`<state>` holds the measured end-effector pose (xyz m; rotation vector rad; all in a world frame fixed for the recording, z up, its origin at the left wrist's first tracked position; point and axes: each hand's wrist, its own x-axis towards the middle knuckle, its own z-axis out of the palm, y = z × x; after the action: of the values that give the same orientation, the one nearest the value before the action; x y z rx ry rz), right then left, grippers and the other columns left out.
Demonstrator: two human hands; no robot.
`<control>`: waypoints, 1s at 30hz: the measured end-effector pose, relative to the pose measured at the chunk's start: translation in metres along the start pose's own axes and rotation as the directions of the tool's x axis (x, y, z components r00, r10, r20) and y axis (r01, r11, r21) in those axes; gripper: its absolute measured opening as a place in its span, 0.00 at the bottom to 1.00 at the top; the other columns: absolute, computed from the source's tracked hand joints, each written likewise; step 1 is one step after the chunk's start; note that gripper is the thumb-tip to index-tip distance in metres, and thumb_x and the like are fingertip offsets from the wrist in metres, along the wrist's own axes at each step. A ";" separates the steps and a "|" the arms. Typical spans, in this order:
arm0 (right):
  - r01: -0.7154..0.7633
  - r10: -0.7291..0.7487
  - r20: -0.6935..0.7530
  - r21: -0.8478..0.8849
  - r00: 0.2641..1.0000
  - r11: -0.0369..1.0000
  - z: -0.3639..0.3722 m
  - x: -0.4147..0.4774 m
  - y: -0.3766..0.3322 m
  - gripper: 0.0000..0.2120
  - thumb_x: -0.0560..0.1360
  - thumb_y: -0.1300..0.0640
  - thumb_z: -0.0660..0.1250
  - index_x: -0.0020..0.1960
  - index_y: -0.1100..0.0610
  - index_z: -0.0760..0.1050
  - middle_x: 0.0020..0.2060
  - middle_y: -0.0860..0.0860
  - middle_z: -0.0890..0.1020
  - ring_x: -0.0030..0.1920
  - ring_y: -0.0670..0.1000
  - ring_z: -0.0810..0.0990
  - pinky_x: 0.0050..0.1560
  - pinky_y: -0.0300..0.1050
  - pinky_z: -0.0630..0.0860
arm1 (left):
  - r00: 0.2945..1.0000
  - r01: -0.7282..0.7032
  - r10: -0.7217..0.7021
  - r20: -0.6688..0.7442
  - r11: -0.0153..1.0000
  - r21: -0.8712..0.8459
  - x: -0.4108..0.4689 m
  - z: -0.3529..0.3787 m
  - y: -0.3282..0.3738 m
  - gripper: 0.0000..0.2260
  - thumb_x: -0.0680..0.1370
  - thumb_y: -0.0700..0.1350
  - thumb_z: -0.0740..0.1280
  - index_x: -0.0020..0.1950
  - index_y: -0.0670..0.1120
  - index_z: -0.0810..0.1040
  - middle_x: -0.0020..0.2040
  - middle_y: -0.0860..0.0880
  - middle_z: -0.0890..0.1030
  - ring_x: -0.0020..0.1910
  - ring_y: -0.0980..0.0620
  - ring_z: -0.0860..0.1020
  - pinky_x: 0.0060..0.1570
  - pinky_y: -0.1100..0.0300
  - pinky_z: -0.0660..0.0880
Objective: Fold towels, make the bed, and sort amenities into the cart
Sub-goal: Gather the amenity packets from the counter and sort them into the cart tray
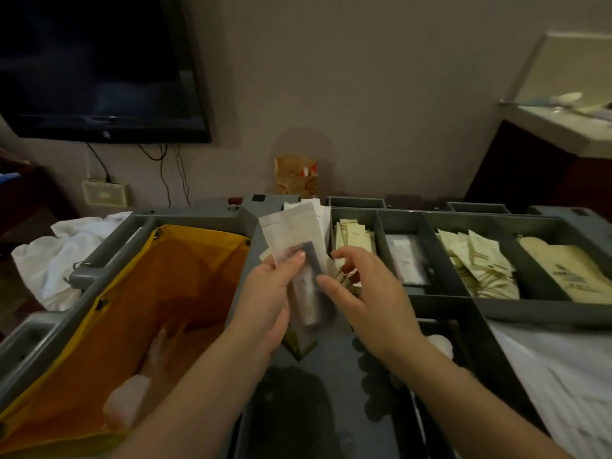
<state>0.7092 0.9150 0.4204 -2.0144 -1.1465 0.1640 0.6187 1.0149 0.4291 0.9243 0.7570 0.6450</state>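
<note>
Left hand [271,293]: centre of the frame, thumb and fingers gripping a fan of white packets [291,226] and a clear tube packet [306,293].
Right hand [367,293]: just beside it, fingers bent over cream sachets; whether they grip cannot be told.
Cart [440,266]: grey, across the middle; tray compartments at centre right hold cream sachets [477,266].
Yellow bag [132,293]: lower left, open.
Television [99,61]: upper left.
</note>
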 end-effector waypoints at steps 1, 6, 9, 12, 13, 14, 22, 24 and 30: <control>-0.015 0.016 -0.028 0.030 0.999 0.999 -0.004 -0.005 0.005 0.17 0.73 0.39 0.64 0.60 0.39 0.65 0.49 0.33 0.68 0.51 0.37 0.72 0.49 0.35 0.73 | 1.000 0.006 -0.006 0.006 1.000 -0.012 -0.004 0.008 -0.004 0.05 0.77 0.42 0.65 0.51 0.50 0.76 0.53 0.48 0.82 0.54 0.48 0.79 0.59 0.44 0.74; -0.108 0.105 0.021 0.192 0.994 0.975 -0.016 -0.021 0.025 0.13 0.72 0.43 0.69 0.51 0.40 0.67 0.48 0.35 0.68 0.47 0.36 0.73 0.38 0.29 0.72 | 0.998 0.049 -0.047 0.030 0.996 -0.076 -0.019 0.049 -0.025 0.06 0.78 0.42 0.64 0.54 0.49 0.76 0.52 0.46 0.81 0.50 0.48 0.79 0.38 0.53 0.76; -0.136 0.134 0.024 0.239 0.991 0.961 -0.023 -0.027 0.040 0.07 0.74 0.44 0.67 0.49 0.42 0.70 0.48 0.38 0.70 0.47 0.37 0.74 0.38 0.30 0.75 | 0.998 0.056 -0.053 0.034 0.993 -0.100 -0.025 0.065 -0.038 0.07 0.77 0.42 0.64 0.54 0.48 0.77 0.54 0.45 0.80 0.53 0.46 0.79 0.42 0.51 0.76; -0.209 0.210 0.029 0.305 0.977 0.929 -0.041 -0.025 0.055 0.04 0.75 0.48 0.66 0.46 0.47 0.73 0.48 0.43 0.73 0.46 0.42 0.76 0.45 0.38 0.78 | 0.998 0.020 -0.015 0.068 0.997 -0.070 -0.026 0.072 -0.044 0.06 0.78 0.43 0.63 0.53 0.48 0.77 0.53 0.45 0.82 0.51 0.48 0.81 0.48 0.48 0.78; -0.247 0.251 0.035 0.344 0.967 0.906 -0.050 -0.024 0.059 0.03 0.76 0.49 0.66 0.45 0.48 0.74 0.47 0.44 0.75 0.46 0.43 0.77 0.43 0.39 0.78 | 0.998 0.001 0.002 0.066 0.999 -0.045 -0.025 0.073 -0.044 0.06 0.79 0.43 0.63 0.53 0.47 0.78 0.52 0.45 0.82 0.51 0.48 0.81 0.49 0.48 0.78; -0.286 0.294 0.041 0.396 0.955 0.872 -0.058 -0.020 0.065 0.03 0.76 0.50 0.66 0.45 0.48 0.74 0.47 0.45 0.77 0.45 0.44 0.78 0.41 0.39 0.78 | 0.998 -0.020 0.021 0.054 1.000 -0.017 -0.023 0.073 -0.044 0.07 0.79 0.43 0.62 0.52 0.46 0.79 0.52 0.45 0.82 0.51 0.48 0.81 0.50 0.47 0.78; -0.423 0.442 -0.067 0.195 0.894 0.885 -0.089 0.086 0.141 0.21 0.75 0.53 0.68 0.66 0.51 0.66 0.61 0.52 0.76 0.58 0.56 0.77 0.53 0.56 0.79 | 0.994 -0.074 0.074 -0.079 0.997 0.009 -0.013 0.062 -0.034 0.08 0.79 0.41 0.62 0.49 0.43 0.81 0.50 0.47 0.81 0.54 0.48 0.79 0.53 0.49 0.77; -0.371 0.377 -0.083 0.084 0.922 0.925 -0.077 0.109 0.151 0.26 0.76 0.55 0.68 0.70 0.51 0.61 0.65 0.53 0.74 0.61 0.57 0.76 0.56 0.56 0.78 | 0.993 -0.081 0.083 -0.088 0.996 0.024 -0.012 0.061 -0.034 0.09 0.80 0.41 0.62 0.48 0.44 0.81 0.49 0.48 0.81 0.53 0.48 0.79 0.49 0.51 0.78; -0.354 0.410 0.092 -0.361 0.907 0.863 -0.032 0.137 0.183 0.32 0.78 0.58 0.62 0.77 0.56 0.51 0.65 0.60 0.72 0.59 0.59 0.75 0.56 0.53 0.74 | 0.988 -0.058 0.066 -0.139 0.996 0.062 -0.008 0.053 -0.036 0.10 0.80 0.40 0.61 0.47 0.45 0.82 0.49 0.48 0.80 0.52 0.48 0.78 0.50 0.49 0.77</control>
<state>0.9260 0.9518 0.3507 -2.5689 -0.9000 0.3648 0.6623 0.9688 0.4205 0.9651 0.8788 0.7524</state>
